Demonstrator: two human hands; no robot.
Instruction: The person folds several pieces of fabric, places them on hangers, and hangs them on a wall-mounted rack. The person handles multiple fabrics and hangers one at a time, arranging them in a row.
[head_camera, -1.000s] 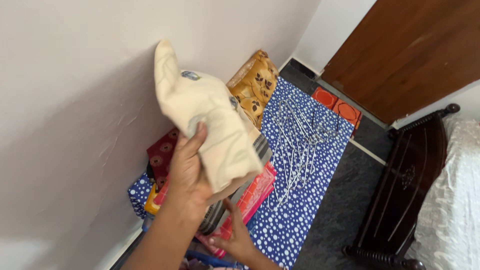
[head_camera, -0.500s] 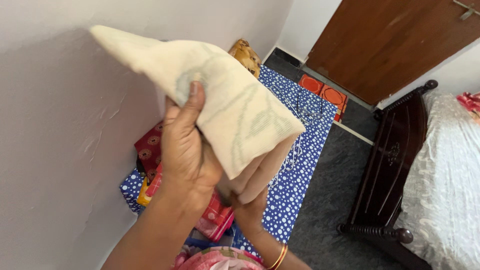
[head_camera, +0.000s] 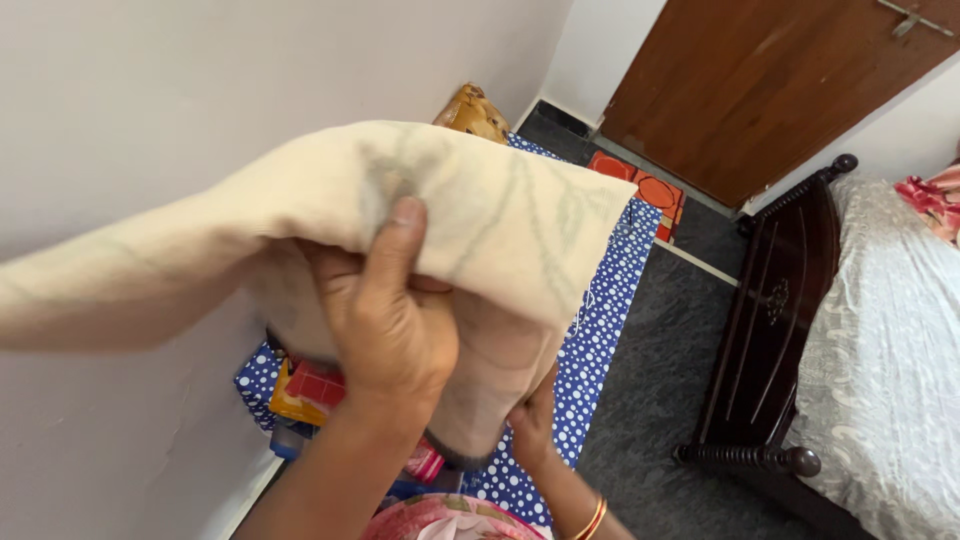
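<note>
I hold a cream cloth (head_camera: 500, 210) with a faint grey leaf pattern up in front of me, close to the white wall. My left hand (head_camera: 390, 330) grips it from below, thumb pressed on the front of the fabric. My right hand (head_camera: 533, 425) is lower and pinches the cloth's hanging bottom edge; bangles show on that wrist. The cloth stretches from the left frame edge to about the middle and hides much of the floor behind it.
A blue mat with white dots (head_camera: 600, 330) lies along the wall, with red and yellow folded items (head_camera: 310, 385) and a brown patterned cushion (head_camera: 475, 108) on it. An orange doormat (head_camera: 645, 190) lies before a brown door (head_camera: 760, 90). A dark wooden bed end (head_camera: 775, 310) stands on the right.
The cloth has come up closer to the camera and spread wider to the left. Both hands have risen with it, and the view has shifted slightly.
</note>
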